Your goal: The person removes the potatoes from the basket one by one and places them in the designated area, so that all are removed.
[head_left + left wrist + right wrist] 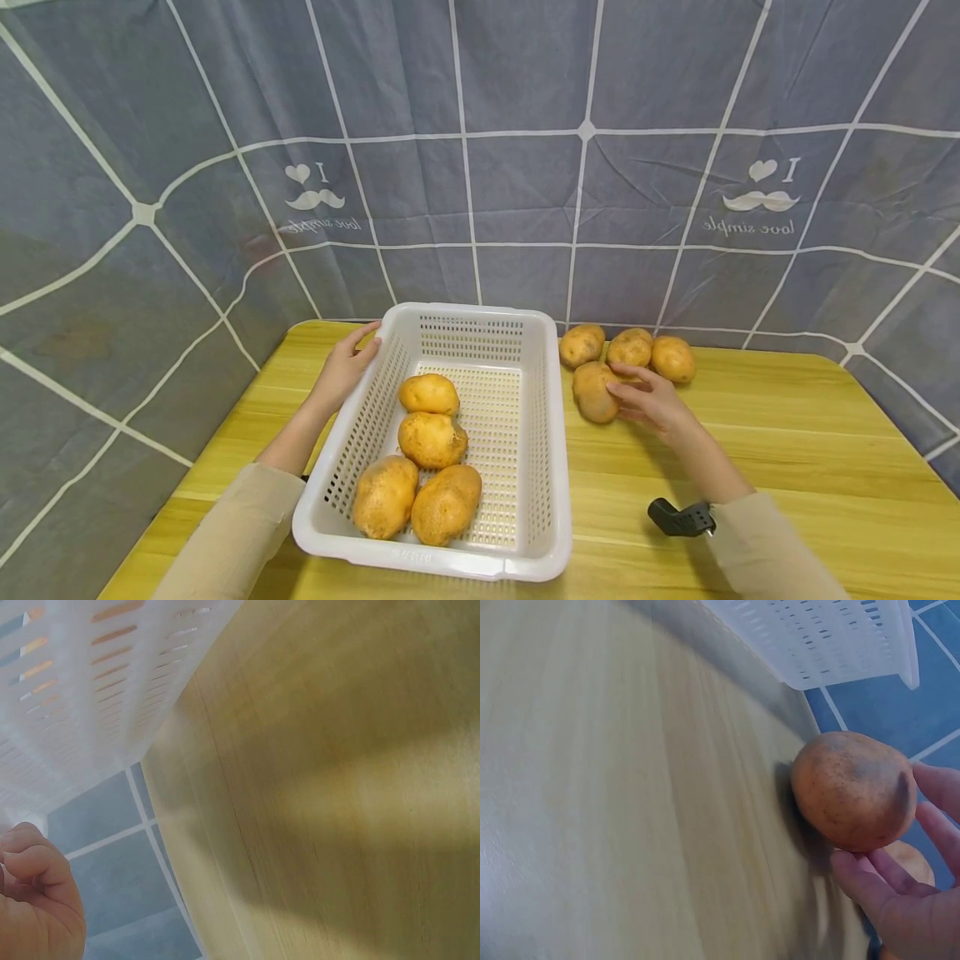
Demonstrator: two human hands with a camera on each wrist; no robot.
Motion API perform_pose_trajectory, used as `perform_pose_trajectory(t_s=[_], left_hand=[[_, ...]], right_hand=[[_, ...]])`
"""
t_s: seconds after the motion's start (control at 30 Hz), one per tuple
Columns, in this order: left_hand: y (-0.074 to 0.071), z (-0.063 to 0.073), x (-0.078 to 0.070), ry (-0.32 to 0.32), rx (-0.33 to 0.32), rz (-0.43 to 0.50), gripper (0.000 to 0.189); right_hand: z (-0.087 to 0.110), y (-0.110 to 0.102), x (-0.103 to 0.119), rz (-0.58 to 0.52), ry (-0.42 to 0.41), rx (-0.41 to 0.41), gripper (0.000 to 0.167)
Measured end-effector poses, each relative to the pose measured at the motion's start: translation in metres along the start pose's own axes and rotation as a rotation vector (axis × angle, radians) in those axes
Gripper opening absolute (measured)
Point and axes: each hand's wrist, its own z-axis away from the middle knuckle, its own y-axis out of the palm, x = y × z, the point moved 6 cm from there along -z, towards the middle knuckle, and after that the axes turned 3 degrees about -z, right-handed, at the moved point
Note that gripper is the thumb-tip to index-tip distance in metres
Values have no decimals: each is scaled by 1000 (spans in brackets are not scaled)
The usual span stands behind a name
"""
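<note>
My left hand (pixel 347 367) grips the left rim of a white plastic basket (pixel 555 450) near its far corner; its fingers curl at the rim in the left wrist view. Inside the basket, along its left side, lie several potatoes (pixel 432 440). To the right of the basket my right hand (pixel 651 402) holds a potato (pixel 853 791) between thumb and fingers, the thumb low and the fingertips along its right side. Behind that potato, three more sit in a row by the wall: a left one (pixel 582 345), a middle one (pixel 630 347) and a right one (pixel 673 359).
The wooden table (pixel 780 433) extends to the right of the basket. A grey cloth with white grid lines (pixel 525 192) hangs behind the table and along its sides. A black bracket (pixel 681 517) sticks out at the right sleeve.
</note>
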Motion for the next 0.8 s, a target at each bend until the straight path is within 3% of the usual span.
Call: perform_pose_trajectory(t_s=[0.27, 0.8], left_hand=[[0, 2, -2, 1, 15, 2, 53], [-1, 2, -2, 2, 10, 5, 53]], right_hand=[[3, -8, 15, 37, -58, 40, 60], [12, -5, 48, 143, -69, 93, 64]])
